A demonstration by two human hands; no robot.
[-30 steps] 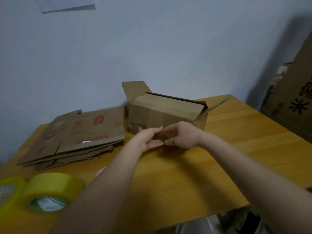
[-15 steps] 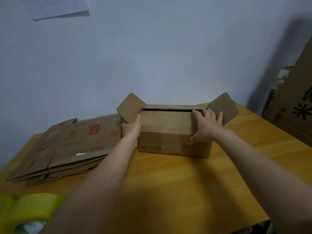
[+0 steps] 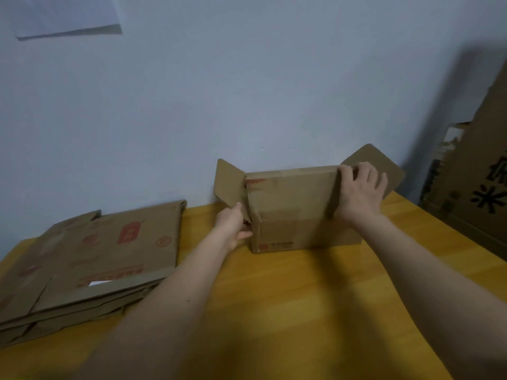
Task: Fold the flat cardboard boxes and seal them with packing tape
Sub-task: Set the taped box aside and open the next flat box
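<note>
An erected brown cardboard box (image 3: 293, 212) stands on the wooden table (image 3: 301, 297) against the wall, its long flap folded toward me. My left hand (image 3: 233, 226) grips the box's left corner below the raised left side flap (image 3: 227, 182). My right hand (image 3: 359, 190) holds the top right edge, its fingers resting on the raised right side flap (image 3: 384, 165). A stack of flat cardboard boxes (image 3: 90, 261) with red print lies at the left of the table. No tape roll is in view.
A large brown carton (image 3: 477, 176) with black print leans at the right, beyond the table's edge. A white sheet of paper (image 3: 65, 15) hangs on the pale wall at top left. Bare tabletop lies between me and the box.
The view has tilted up, so the yellow tape rolls dropped out of frame. The box has been turned and tilted up toward me. My left hand slid lower on its left corner.
</note>
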